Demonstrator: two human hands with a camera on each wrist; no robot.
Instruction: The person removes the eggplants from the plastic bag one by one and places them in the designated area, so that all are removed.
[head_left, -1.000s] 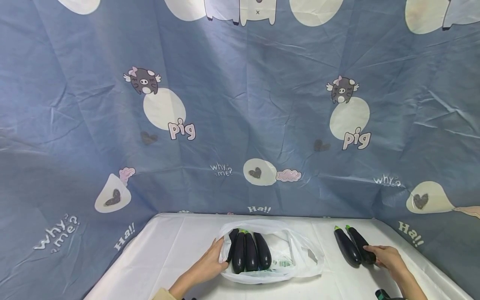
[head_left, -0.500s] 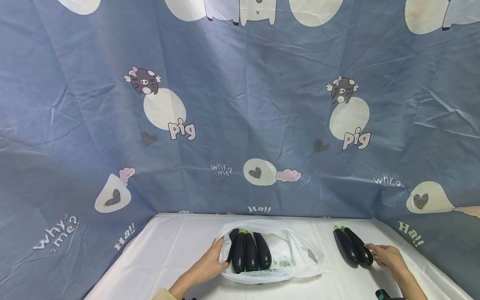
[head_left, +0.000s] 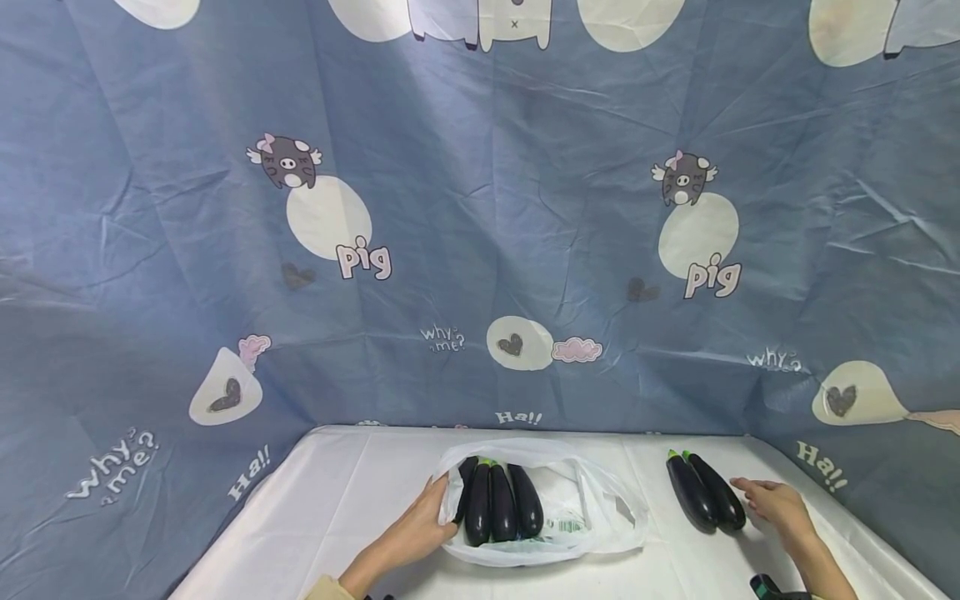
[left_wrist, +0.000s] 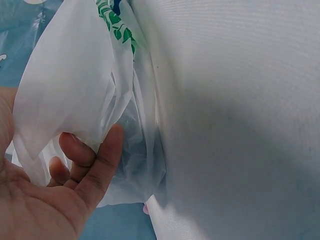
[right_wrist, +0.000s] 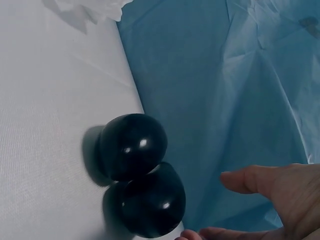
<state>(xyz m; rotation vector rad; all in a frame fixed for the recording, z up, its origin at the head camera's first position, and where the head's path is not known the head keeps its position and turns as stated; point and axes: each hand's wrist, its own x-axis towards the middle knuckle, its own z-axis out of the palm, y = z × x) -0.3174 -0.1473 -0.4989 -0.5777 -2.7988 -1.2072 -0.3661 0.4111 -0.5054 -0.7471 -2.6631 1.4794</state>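
A white plastic bag (head_left: 607, 500) lies mid-table with its mouth spread, and several dark eggplants (head_left: 503, 504) sit side by side inside it. My left hand (head_left: 416, 525) grips the bag's left edge; in the left wrist view its fingers (left_wrist: 107, 157) curl at the thin plastic. Two more eggplants lie together on the right of the table, a left one (head_left: 692, 496) and a right one (head_left: 720, 500), green stems pointing away. Just right of them is my right hand (head_left: 780, 508), holding nothing. In the right wrist view its thumb (right_wrist: 245, 180) stands apart from the eggplants' rounded ends (right_wrist: 152, 202).
The table (head_left: 337, 492) has a white cover. A blue printed curtain (head_left: 480, 250) rises behind it and along both sides. A dark wrist strap (head_left: 765, 587) shows on the right forearm.
The right-hand eggplant has shifted left against its neighbour. My right hand has let go of it and moved slightly right. The left hand and the bag have stayed put.
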